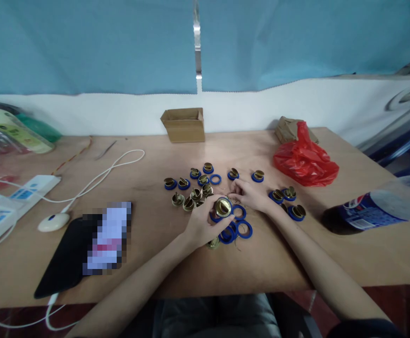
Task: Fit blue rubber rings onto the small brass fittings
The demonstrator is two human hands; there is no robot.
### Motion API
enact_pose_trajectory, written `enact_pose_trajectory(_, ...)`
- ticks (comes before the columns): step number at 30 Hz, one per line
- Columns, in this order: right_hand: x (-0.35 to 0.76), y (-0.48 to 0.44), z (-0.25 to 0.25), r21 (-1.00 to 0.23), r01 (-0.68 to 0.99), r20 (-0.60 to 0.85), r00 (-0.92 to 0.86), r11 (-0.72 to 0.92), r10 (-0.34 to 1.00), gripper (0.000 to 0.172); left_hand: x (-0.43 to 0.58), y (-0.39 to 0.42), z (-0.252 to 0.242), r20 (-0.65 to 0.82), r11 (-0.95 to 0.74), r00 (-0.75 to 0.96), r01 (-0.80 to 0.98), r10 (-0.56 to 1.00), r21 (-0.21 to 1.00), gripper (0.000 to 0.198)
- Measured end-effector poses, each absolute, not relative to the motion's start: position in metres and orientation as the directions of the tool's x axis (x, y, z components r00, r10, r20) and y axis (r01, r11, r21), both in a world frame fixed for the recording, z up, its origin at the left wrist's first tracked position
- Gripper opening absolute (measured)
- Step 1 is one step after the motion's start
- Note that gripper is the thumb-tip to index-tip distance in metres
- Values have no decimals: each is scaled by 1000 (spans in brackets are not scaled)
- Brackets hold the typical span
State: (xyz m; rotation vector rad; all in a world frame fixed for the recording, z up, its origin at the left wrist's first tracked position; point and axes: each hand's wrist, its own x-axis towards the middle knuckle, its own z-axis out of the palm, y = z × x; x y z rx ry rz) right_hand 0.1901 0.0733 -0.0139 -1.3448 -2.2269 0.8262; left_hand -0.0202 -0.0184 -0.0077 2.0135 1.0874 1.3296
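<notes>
My left hand is closed round a round brass-coloured fitting with a raised piece across its top, held just above the table. A blue rim shows beneath the fitting. Close by on the right, my right hand has its fingers curled in, and whatever is between them is hidden or too small to name. Loose blue rings lie under and beside the hands. Several brass fittings without blue rims are clustered left of my left hand, partly covered by it. Fittings seated in blue rings stand farther out.
A cardboard box stands against the wall. To the right are a red plastic bag and a cola bottle on its side. A phone, white cable and power strip occupy the left.
</notes>
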Motion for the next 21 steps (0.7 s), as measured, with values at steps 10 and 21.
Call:
enact_pose_trajectory(10,199,76,-3,-737,599,10,-453,312,892,18,-27,-8,2,560,-529,45,395,827,751,33)
enact_pose_trajectory(21,200,73,2,-695,645,-35,-472,318,881,36,-25,-10,1,562,-547,87,389,822,741,36)
